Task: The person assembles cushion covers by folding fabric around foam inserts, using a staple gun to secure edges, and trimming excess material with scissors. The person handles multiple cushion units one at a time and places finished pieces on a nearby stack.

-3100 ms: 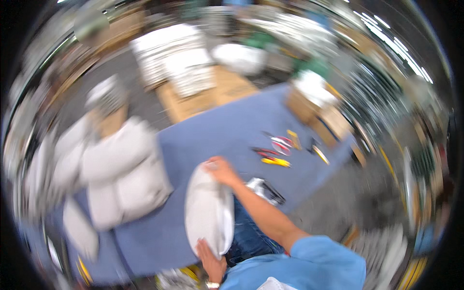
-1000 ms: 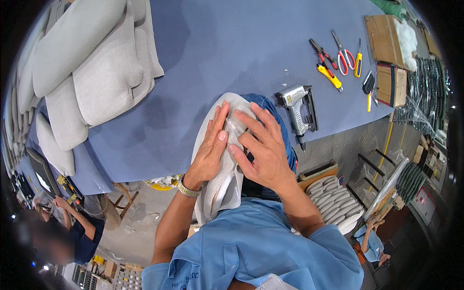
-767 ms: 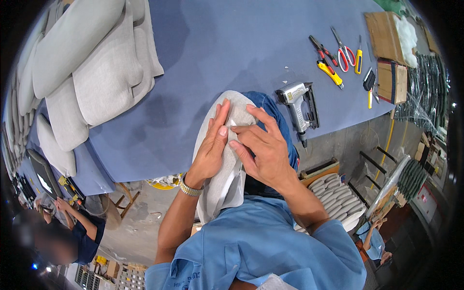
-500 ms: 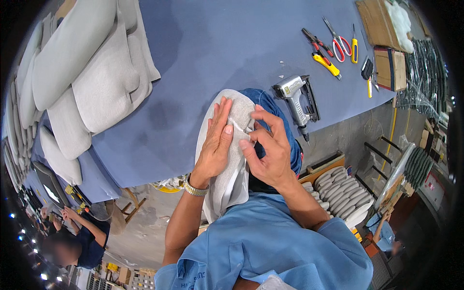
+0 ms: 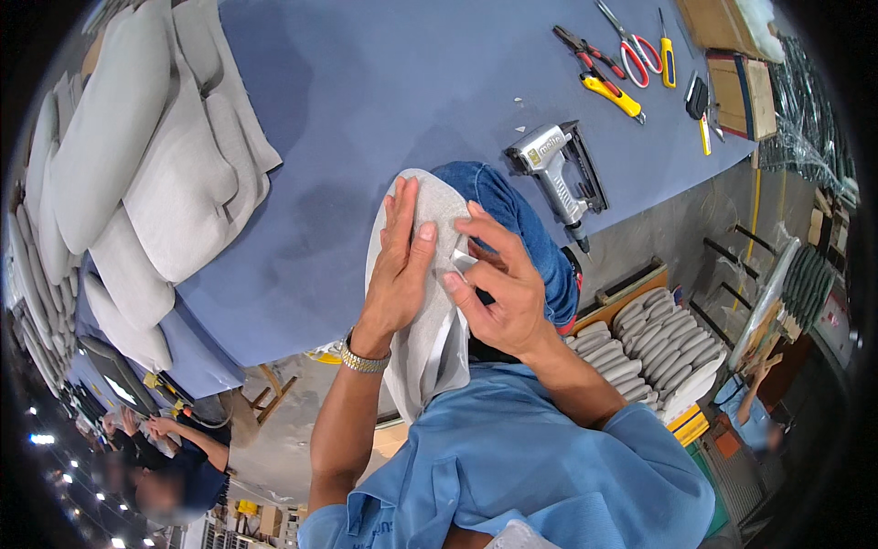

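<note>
A grey fabric-covered pad (image 5: 439, 197), long and rounded at its far end, lies tilted against a denim-clad knee (image 5: 503, 206) at the table's edge. My left hand (image 5: 395, 274), with a metal-band watch at the wrist, rests along the pad with its fingers stretched out flat. My right hand (image 5: 506, 288) is closed at the pad's right edge. Thumb and fingers there pinch a thin white strip (image 5: 463, 260), which looks like the cover's edge or backing. Below it, a loose whitish flap (image 5: 446, 352) hangs toward my shirt.
On the blue-covered table (image 5: 347, 101) lie a silver staple gun (image 5: 558, 174), pliers (image 5: 585, 50), a yellow utility knife (image 5: 613, 96), red-handled scissors (image 5: 638, 55) and a yellow-handled screwdriver (image 5: 668, 59). Grey covered pads (image 5: 174, 192) pile at left. More pads (image 5: 668, 343) fill a box at right.
My right hand has pinched the white strip at the pad's edge and lifts it slightly. The left hand stays flat on the pad. The whole view has shifted a little.
</note>
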`<control>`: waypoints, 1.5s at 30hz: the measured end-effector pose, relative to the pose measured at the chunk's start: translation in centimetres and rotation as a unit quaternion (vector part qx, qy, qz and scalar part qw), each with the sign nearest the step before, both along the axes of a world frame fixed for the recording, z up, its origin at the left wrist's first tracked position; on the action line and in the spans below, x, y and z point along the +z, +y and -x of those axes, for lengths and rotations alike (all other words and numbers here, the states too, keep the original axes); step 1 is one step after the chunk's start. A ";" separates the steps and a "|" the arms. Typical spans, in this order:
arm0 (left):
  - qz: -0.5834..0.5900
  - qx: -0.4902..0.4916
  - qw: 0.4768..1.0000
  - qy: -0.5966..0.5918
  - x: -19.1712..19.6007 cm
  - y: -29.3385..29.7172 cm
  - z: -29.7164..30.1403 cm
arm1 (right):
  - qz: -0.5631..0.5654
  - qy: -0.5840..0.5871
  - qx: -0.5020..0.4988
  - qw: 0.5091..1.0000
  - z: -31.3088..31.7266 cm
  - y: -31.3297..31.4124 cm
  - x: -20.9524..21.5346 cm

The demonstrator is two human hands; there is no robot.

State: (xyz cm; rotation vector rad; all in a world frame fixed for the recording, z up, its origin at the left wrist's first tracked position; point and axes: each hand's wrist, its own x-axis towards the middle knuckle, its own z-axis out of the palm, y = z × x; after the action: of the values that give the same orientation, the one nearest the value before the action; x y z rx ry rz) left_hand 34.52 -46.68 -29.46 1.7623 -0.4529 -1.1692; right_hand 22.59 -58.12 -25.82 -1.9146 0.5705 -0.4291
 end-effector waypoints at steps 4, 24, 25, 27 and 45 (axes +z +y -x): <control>0.009 -0.011 1.000 -0.027 -0.7 0.1 0.0 | 0.131 0.004 0.036 0.991 0.1 -0.6 0.3; 0.044 -0.002 0.999 -0.007 -0.4 0.7 -0.8 | -0.249 0.052 -0.065 0.965 2.2 -0.2 -0.9; 0.050 0.012 0.999 -0.002 -0.4 0.8 -0.7 | -0.291 0.045 -0.074 0.953 2.7 0.1 -2.2; 0.069 0.043 0.996 0.023 -0.4 0.7 -1.3 | -0.370 0.025 -0.091 0.924 2.6 0.6 -4.0; 0.158 0.124 0.979 -0.028 2.4 -1.5 -4.4 | -0.034 0.086 0.114 0.989 2.5 7.7 5.7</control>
State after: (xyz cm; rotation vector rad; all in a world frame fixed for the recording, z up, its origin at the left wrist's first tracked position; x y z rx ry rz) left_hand 38.95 -48.14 -27.03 1.5262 -0.4128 -0.8232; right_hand 20.05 -50.46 -20.10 -1.9350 0.4631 -0.0974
